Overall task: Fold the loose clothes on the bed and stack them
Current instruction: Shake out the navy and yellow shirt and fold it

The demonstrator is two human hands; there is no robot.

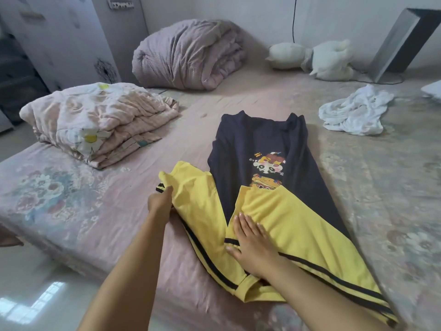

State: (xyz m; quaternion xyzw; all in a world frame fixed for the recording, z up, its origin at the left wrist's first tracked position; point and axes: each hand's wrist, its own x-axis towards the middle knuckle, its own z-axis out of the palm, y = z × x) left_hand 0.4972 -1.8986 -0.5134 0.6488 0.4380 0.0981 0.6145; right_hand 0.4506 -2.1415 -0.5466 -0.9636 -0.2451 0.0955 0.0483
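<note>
Yellow trousers (281, 225) with black side stripes, spread at the near edge of the bed (100, 211), legs parted in a V. Left hand (160, 204) curled round the hem of the left leg, lifting it slightly off the sheet. Right hand (253, 244) flat, fingers straight, pressing on the other leg near its striped cuff. Under the trousers and reaching farther up the bed, a navy shirt (253, 139) folded lengthwise, cartoon print facing up. White garment (353, 113) crumpled well apart on the right. Folded floral quilt (95, 123) on the left; rolled mauve duvet (188, 53) behind it.
</note>
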